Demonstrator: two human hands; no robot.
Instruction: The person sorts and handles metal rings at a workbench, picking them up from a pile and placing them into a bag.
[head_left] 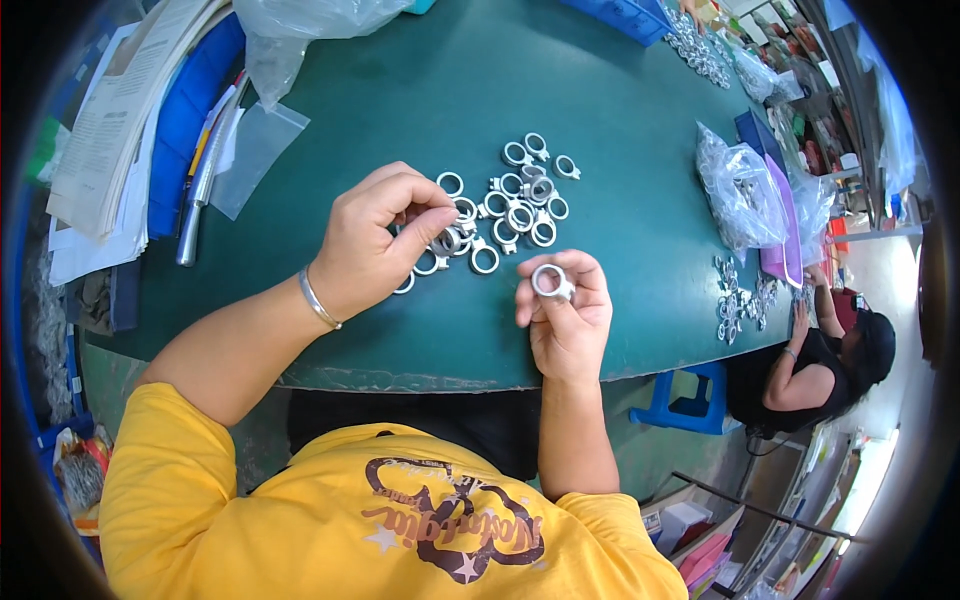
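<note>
Tabletop point(380, 90): dark green. Metal rings point(520, 204): silver-grey. Bracelet point(312, 298): silver. Shirt point(260, 540), near side: yellow, with a brown graphic and pale stars. Left bin point(180, 140): blue. Far bin point(640, 18): blue. Stool point(655, 408), right: blue. Basket point(783, 225), right: purple. Co-worker's top point(800, 382), right: black. Papers point(110, 150), left: white.

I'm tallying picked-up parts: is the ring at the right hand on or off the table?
Off the green table: the ring is held in the right hand, thumb against it.

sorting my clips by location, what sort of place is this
Probably a workshop or factory: metal rings piled on a green table, a blue bin, and another person at the table.
</note>
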